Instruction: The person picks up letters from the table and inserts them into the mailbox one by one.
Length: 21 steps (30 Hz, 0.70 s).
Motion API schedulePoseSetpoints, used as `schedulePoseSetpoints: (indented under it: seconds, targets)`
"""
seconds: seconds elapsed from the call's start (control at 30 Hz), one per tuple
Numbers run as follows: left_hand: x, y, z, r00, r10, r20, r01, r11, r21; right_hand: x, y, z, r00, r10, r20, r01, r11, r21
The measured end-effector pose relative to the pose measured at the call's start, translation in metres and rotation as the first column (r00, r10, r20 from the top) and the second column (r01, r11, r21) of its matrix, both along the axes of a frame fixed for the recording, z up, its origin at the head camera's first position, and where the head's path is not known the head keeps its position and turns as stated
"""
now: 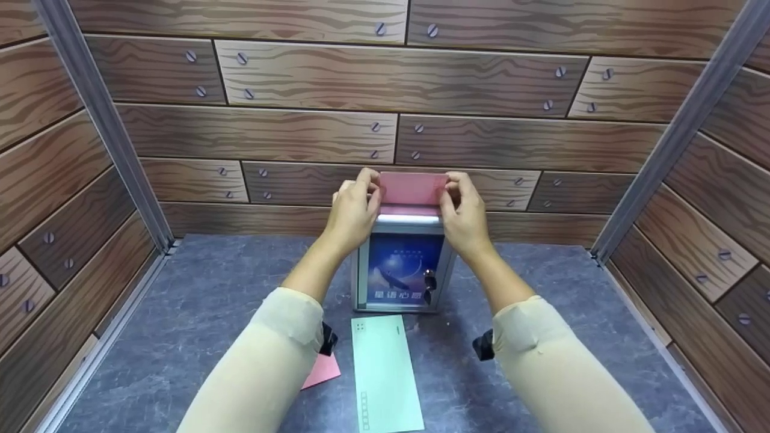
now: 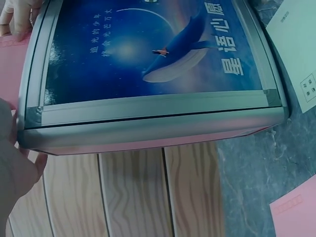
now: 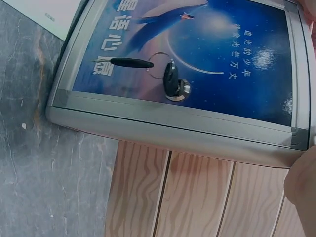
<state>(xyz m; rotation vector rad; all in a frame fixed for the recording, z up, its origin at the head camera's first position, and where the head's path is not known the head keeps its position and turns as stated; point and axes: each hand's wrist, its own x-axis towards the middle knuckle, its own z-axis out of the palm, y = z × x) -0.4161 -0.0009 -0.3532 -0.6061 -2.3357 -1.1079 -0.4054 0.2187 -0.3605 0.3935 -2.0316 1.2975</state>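
Observation:
My left hand [image 1: 351, 210] and right hand [image 1: 468, 213] pinch the two ends of a pink envelope [image 1: 412, 189], held level over the top of a metal-framed letter box [image 1: 360, 282]. Whether its lower edge is inside a slot cannot be told from here. The box stands upright, its blue front panel printed with a whale. From the lock on that panel hangs a key ring with keys [image 3: 132, 62]. In the left wrist view part of the pink envelope [image 2: 11, 69] shows beside the box top.
A pale green envelope [image 1: 385, 373] lies on the grey marbled tabletop [image 1: 240, 282] in front of the box. Another pink envelope [image 1: 323, 368] is partly covered by the left sleeve. Wood-patterned walls [image 1: 313, 138] enclose the back and sides.

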Motion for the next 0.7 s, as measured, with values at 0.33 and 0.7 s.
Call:
schedulePoseSetpoints:
  seconds: [0.33, 0.7]
  targets:
    - [0.0, 0.001, -0.009, 0.999, 0.034, 0.038, -0.035, 0.999, 0.025, 0.003, 0.005, -0.006, 0.996, -0.081, 0.031, 0.082, 0.997, -0.002]
    - [0.002, 0.004, -0.012, 0.991, 0.078, 0.108, -0.088, 0.992, 0.089, 0.004, 0.008, -0.013, 0.992, -0.072, 0.105, 0.081, 0.993, -0.082]
